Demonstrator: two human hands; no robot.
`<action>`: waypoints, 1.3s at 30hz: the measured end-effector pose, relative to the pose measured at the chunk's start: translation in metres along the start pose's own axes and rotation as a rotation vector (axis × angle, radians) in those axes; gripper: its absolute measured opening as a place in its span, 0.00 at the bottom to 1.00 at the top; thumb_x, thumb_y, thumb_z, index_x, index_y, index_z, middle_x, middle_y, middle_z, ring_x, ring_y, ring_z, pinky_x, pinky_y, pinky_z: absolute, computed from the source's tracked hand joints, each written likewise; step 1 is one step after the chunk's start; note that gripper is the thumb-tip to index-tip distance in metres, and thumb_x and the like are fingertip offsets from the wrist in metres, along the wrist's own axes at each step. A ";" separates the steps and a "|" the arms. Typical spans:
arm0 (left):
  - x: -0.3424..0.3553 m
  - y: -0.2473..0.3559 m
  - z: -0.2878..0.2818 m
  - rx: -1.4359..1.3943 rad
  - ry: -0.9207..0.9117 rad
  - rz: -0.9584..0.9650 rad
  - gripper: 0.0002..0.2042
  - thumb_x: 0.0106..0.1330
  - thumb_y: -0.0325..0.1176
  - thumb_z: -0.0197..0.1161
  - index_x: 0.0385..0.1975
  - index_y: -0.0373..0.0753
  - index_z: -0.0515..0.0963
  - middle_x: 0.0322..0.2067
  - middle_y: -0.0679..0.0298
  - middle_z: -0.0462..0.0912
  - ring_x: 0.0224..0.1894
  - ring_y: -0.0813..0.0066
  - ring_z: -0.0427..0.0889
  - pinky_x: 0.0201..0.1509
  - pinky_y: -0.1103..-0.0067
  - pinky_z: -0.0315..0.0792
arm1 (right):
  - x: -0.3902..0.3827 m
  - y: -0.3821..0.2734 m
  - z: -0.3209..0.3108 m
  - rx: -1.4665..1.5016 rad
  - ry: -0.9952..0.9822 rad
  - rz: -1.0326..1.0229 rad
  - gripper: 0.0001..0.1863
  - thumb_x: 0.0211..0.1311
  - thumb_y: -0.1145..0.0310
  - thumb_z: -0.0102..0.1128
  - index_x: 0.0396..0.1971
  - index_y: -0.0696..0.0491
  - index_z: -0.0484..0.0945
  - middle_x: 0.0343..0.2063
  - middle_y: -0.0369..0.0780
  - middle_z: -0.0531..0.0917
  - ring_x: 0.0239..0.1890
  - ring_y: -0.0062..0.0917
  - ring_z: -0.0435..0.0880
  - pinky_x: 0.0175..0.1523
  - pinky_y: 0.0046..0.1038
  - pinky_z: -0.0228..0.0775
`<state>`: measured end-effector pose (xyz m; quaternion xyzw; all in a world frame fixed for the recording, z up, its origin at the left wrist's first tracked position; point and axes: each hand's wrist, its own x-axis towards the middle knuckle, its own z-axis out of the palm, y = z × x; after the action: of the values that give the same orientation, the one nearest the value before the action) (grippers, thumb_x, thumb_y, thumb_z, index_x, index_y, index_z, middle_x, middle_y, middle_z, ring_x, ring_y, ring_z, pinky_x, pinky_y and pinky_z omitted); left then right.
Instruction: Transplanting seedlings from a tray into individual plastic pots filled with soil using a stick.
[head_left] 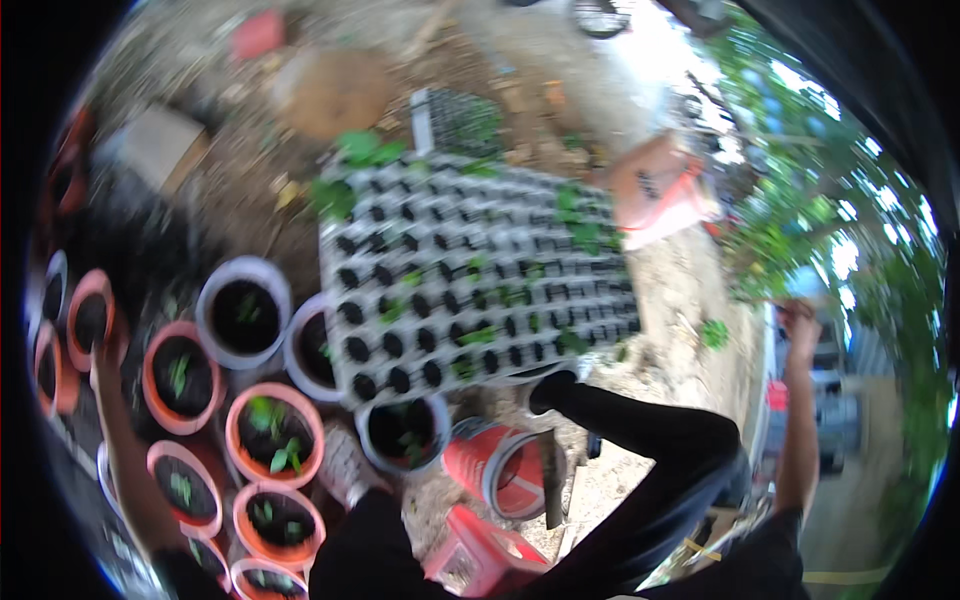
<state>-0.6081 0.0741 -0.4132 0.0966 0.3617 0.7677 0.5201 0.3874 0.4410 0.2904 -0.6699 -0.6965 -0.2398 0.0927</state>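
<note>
At the far left my left hand (102,362) reaches to the near rim of an orange pot (91,310) with dark soil; blur hides its fingers. Out at the right my right hand (798,322) is raised with its fingers curled, close to a pale bluish patch and green foliage. Whether anything sits in those fingers is too blurred to make out. Between my arms lies a large grey seedling tray (470,270), its many cells dark with soil and a few holding green seedlings. Round pots stand left of it, among them an orange pot (275,435) with a leafy seedling.
A lavender pot (245,312) and a pale pot (403,432) border the tray. Near my legs are a red-and-white bucket (505,470) and a red plastic stool (485,555). Beyond the tray lie a smaller tray (458,120), an orange sack (655,190) and a box (155,148).
</note>
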 end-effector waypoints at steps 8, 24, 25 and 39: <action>-0.007 0.023 0.080 0.164 -0.123 0.118 0.24 0.73 0.41 0.57 0.60 0.28 0.67 0.56 0.46 0.78 0.55 0.55 0.82 0.60 0.68 0.78 | -0.130 -0.263 0.030 1.264 -0.348 0.162 0.11 0.69 0.70 0.57 0.46 0.59 0.75 0.30 0.42 0.84 0.26 0.27 0.86 0.38 0.28 0.81; -0.304 0.246 0.338 0.875 -0.018 0.190 0.16 0.79 0.32 0.42 0.59 0.26 0.63 0.56 0.36 0.76 0.61 0.49 0.79 0.67 0.67 0.77 | -0.149 -0.296 -0.056 1.737 -0.408 -0.118 0.10 0.72 0.71 0.61 0.48 0.58 0.73 0.28 0.38 0.84 0.25 0.21 0.85 0.35 0.24 0.78; -0.323 0.230 0.395 0.851 0.033 0.165 0.16 0.80 0.30 0.39 0.60 0.26 0.60 0.56 0.33 0.75 0.62 0.45 0.78 0.68 0.64 0.76 | -0.152 -0.296 -0.060 1.803 -0.404 -0.186 0.09 0.73 0.73 0.59 0.47 0.59 0.73 0.31 0.41 0.86 0.26 0.23 0.86 0.35 0.23 0.81; -0.369 0.000 0.633 0.689 -0.126 -0.388 0.19 0.73 0.33 0.51 0.54 0.23 0.70 0.48 0.47 0.83 0.45 0.55 0.89 0.53 0.64 0.85 | -0.229 -0.254 -0.039 1.762 0.471 -0.396 0.15 0.73 0.81 0.52 0.54 0.58 0.61 0.36 0.52 0.85 0.22 0.24 0.82 0.32 0.23 0.74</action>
<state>-0.1137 0.0421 0.1261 0.2423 0.5770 0.4816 0.6136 0.1506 0.2230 0.1681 -0.1612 -0.6918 0.2341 0.6638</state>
